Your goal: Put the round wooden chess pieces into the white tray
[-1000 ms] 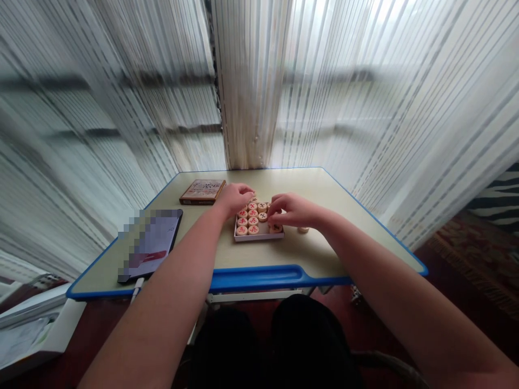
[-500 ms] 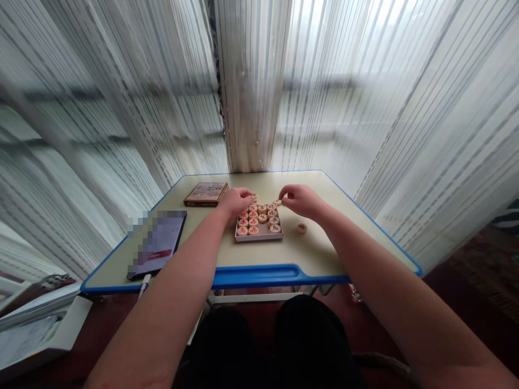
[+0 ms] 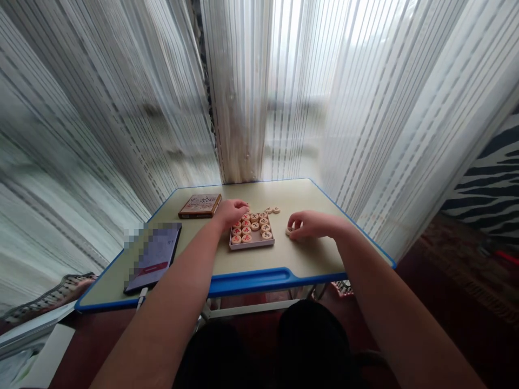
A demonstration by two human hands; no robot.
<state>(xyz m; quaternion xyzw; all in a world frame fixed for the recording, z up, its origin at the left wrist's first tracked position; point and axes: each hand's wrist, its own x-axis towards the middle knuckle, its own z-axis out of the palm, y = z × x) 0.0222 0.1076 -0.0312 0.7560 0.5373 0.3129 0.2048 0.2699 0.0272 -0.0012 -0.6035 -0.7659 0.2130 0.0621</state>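
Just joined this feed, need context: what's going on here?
One person is working bare-handed at a small desk. The right hand has its fingertips on a lone wooden Chinese chess piece on the desktop. The left hand is at the far corner of a shallow tray packed with red-marked pieces. A brown box and a tablet lie to the left.

The pale worktop (image 3: 300,254) has a blue edge (image 3: 251,281) all around it. A flat brown box (image 3: 199,206) lies on it, and a dark tablet (image 3: 156,258) lies near the front. Part of the tablet is blurred. A white cord (image 3: 141,297) hangs down from it. Long, thin striped curtains (image 3: 243,92) hang behind. On the right are a red patterned rug (image 3: 454,259) and a zebra-striped cloth (image 3: 486,183).
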